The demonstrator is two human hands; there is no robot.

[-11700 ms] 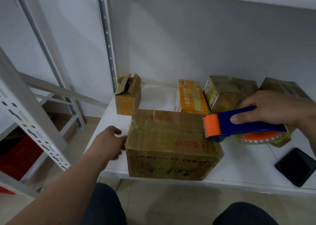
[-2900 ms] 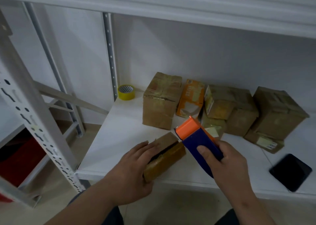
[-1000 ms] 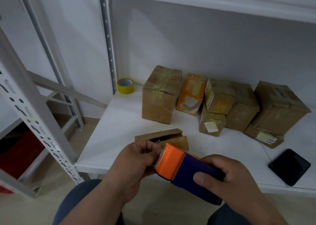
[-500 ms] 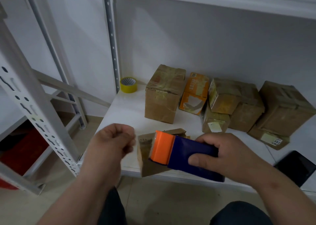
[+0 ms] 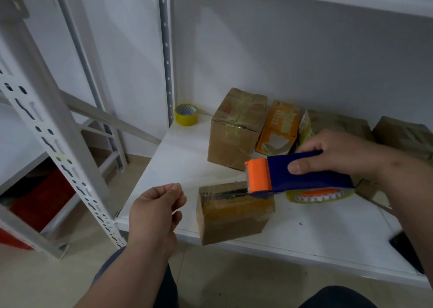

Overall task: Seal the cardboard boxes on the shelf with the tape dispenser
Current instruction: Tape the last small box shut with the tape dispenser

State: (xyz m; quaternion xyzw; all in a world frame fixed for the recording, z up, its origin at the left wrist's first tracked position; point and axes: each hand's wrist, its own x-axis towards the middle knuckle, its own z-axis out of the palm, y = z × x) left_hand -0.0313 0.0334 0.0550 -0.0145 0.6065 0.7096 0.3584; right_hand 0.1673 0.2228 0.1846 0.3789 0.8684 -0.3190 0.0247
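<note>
A small brown cardboard box (image 5: 234, 214) sits at the front edge of the white shelf (image 5: 316, 228), its top seam showing a dark gap. My right hand (image 5: 346, 153) grips the blue and orange tape dispenser (image 5: 304, 176), whose orange head rests on the right end of the box's top. Shiny clear tape lies over the left part of the top. My left hand (image 5: 154, 211) hovers just left of the box with its fingertips pinched together, seemingly on the clear tape end.
Behind stand a large taped box (image 5: 234, 129), an orange box (image 5: 278, 127) and more brown boxes (image 5: 339, 122) to the right. A yellow tape roll (image 5: 186, 114) sits in the back left corner, a dark phone (image 5: 407, 249) at the right. A perforated upright (image 5: 58, 132) stands left.
The dispenser has moved up and right, and its head now sits on the small box's top. My left hand stays pinched at the left of the box.
</note>
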